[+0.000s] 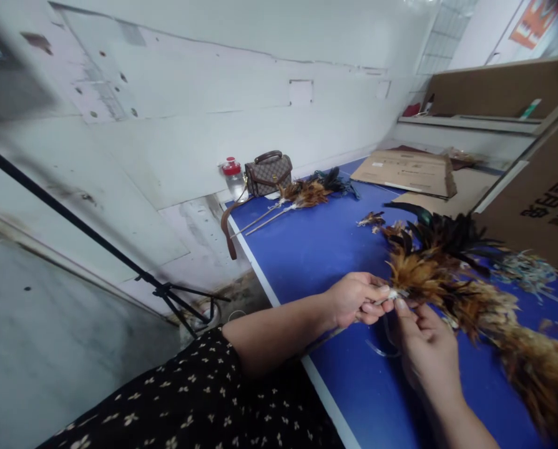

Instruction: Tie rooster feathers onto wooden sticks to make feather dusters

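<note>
Both hands meet over the blue table (302, 249). My left hand (361, 298) is closed round the stick of a feather duster, at the white binding where brown feathers (414, 273) begin. The stick runs back under my left forearm toward the table's near edge. My right hand (426, 333) pinches at the same binding from the right, its fingertips close to the left ones. A thin clear strand (382, 350) hangs in a loop below the hands. Past them, dark feathers (452, 236) and a long heap of tan and brown feathers (532, 362) lie on the table.
Two feather dusters on sticks (307, 193) lie at the far left of the table, by a patterned handbag (268, 174) and a red-lidded bottle (233, 179). Flattened cardboard (405, 171) lies at the back, a cardboard box (541, 199) stands right, a black tripod (166, 290) left.
</note>
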